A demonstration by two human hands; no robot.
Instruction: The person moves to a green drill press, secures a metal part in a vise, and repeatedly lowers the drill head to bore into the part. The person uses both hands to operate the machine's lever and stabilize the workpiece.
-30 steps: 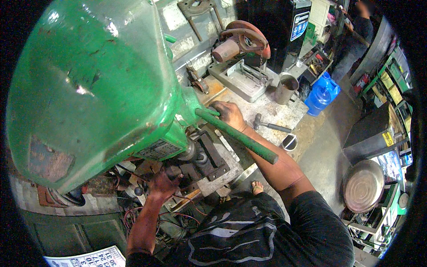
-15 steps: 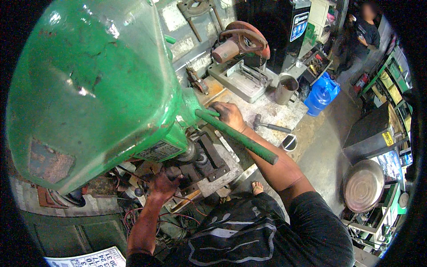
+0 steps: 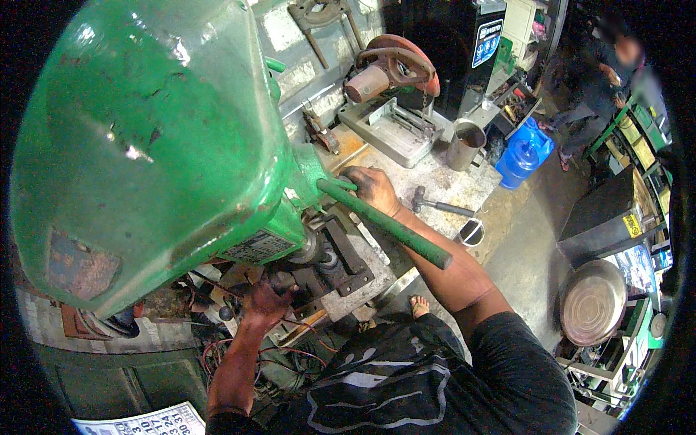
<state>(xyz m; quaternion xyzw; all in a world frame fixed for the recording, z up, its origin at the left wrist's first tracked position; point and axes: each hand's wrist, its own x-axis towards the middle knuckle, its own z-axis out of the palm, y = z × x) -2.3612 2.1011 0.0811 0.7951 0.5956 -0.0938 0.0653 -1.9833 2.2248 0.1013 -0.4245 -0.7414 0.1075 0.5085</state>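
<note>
A big green drill press (image 3: 167,145) fills the left side. Its long green feed lever (image 3: 391,228) slants down to the right from the hub, passing above my right forearm. My right hand (image 3: 372,187) is closed beside the hub, around the end of another feed lever (image 3: 346,184) that the fingers mostly cover. Below the drill head, the chuck (image 3: 307,246) points down at a dark machine vise (image 3: 354,270) with a round metal piece (image 3: 330,261) in it. My left hand (image 3: 267,301) is closed on a dark part at the vise's left side, whose kind I cannot make out.
Behind the press, a chop saw (image 3: 406,130) stands on the bench. A metal mug (image 3: 466,145), a hammer (image 3: 442,203) and a cup (image 3: 471,232) sit to the right. Blue water jug (image 3: 522,159) on the floor; a person (image 3: 598,80) at far right. Cables (image 3: 275,362) hang below left.
The person at the far right has moved nearer to the green rack. My hands stay in place, and the long feed lever has barely shifted.
</note>
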